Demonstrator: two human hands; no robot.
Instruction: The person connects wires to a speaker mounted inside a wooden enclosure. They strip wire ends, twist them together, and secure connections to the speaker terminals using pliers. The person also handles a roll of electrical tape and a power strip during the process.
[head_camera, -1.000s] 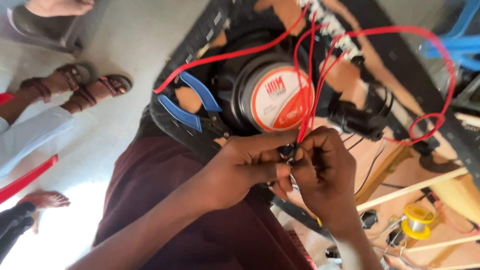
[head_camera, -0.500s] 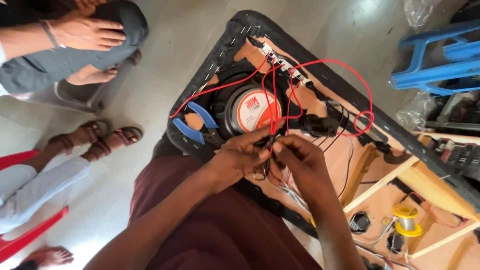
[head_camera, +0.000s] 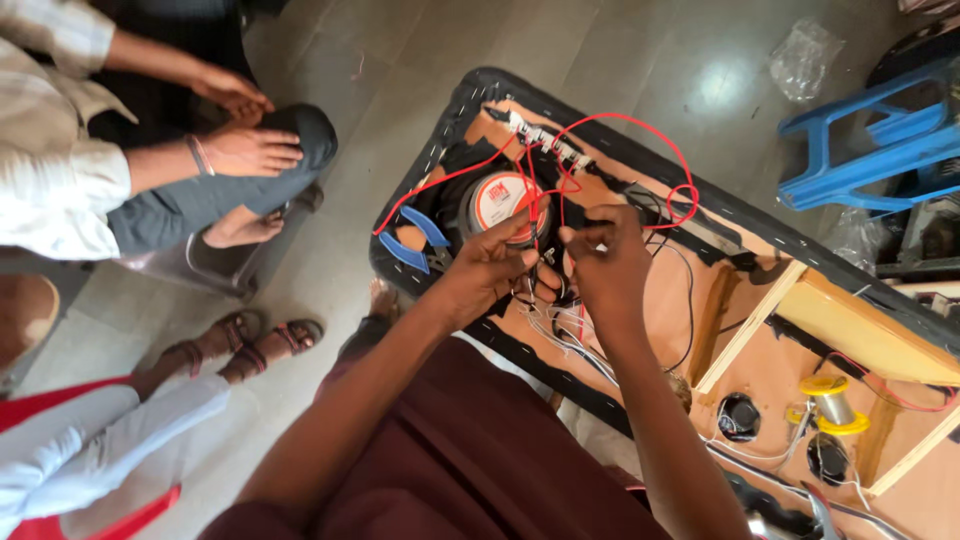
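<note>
My left hand (head_camera: 492, 268) and my right hand (head_camera: 606, 258) meet over an open speaker cabinet (head_camera: 480, 90) lying on the floor. Both pinch thin red wires (head_camera: 640, 125) that loop up to a terminal strip (head_camera: 545, 140). Just beyond my fingers sits a round speaker magnet (head_camera: 503, 202) with an orange and white label. Blue-handled pliers (head_camera: 412, 238) rest on the cabinet's left corner, near my left hand. White wires (head_camera: 560, 335) trail beneath my hands.
A yellow solder spool (head_camera: 830, 402) lies inside the cabinet at right, next to wooden braces (head_camera: 760, 320). A blue plastic stool (head_camera: 870, 140) stands at top right. One person sits at top left (head_camera: 60, 160); another's sandalled feet (head_camera: 240, 345) rest at left.
The view has pulled back and shifted, showing more floor and the seated person. My hands stay together on the red wires; my right hand has lifted slightly.
</note>
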